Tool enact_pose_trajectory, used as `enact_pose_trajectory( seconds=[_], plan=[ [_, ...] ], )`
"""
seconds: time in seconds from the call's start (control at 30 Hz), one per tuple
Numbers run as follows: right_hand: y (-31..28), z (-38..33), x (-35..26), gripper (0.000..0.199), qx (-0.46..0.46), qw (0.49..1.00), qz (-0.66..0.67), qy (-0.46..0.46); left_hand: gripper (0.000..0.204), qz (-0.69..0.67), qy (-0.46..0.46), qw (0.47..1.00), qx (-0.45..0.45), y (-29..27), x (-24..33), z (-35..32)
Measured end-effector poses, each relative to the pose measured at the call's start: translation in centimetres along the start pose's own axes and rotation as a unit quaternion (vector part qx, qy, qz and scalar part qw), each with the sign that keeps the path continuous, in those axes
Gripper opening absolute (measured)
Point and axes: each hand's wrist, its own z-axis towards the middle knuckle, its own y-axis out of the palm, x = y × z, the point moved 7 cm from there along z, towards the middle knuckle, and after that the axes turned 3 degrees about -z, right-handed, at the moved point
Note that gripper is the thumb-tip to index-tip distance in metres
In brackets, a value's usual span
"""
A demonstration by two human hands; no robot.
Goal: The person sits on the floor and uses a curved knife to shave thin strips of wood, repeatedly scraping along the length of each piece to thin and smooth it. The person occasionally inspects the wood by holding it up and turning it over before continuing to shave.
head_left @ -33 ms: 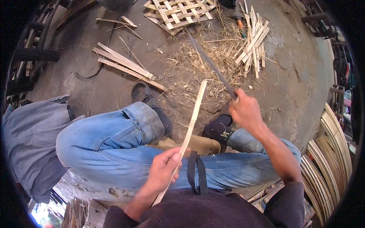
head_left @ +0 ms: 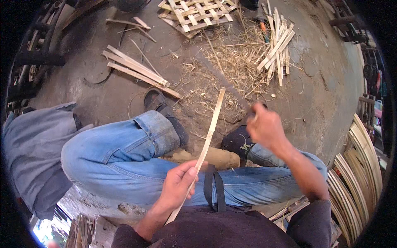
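Note:
My left hand (head_left: 180, 183), in front of my lap, is closed around a long, pale, flat strip (head_left: 211, 128) that looks like split bamboo. The strip slants up and away, its lower end lying against my dark shirt. To the right, past my knee, my right hand (head_left: 266, 126) is closed on the handle of a long-bladed knife (head_left: 219, 76). Motion smears the blade, which points to the far left, passing close to the strip's far tip; whether they touch I cannot tell. My fingers hide most of the handle.
Curly shavings (head_left: 206, 97) cover the floor ahead. A woven lattice panel (head_left: 198, 14) lies at the far side, with a strip pile (head_left: 277, 45) to its right. More strips (head_left: 136, 68) lie left. Bent strip bundles (head_left: 351, 182) stand right; grey cloth (head_left: 37, 153) hangs left.
The knife has shifted slightly left and down toward the strip's tip, and its blade is now blurred. My right hand has turned a little; my left hand and the strip stay almost still.

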Motion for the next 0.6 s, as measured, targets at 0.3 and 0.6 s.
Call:
enact_pose_trajectory(
  seconds=[0.3,0.6],
  plan=[
    [-0.4,-0.8,-0.4,0.010,0.025,0.999,-0.009,-0.031,0.042,0.009,0.035,0.998,-0.054,0.4,0.3,0.9],
    [0.3,-2.4,-0.9,0.010,-0.003,0.999,-0.021,-0.045,0.041,0.096,0.092,0.991,0.009,0.3,2.8,0.7]
  ],
)
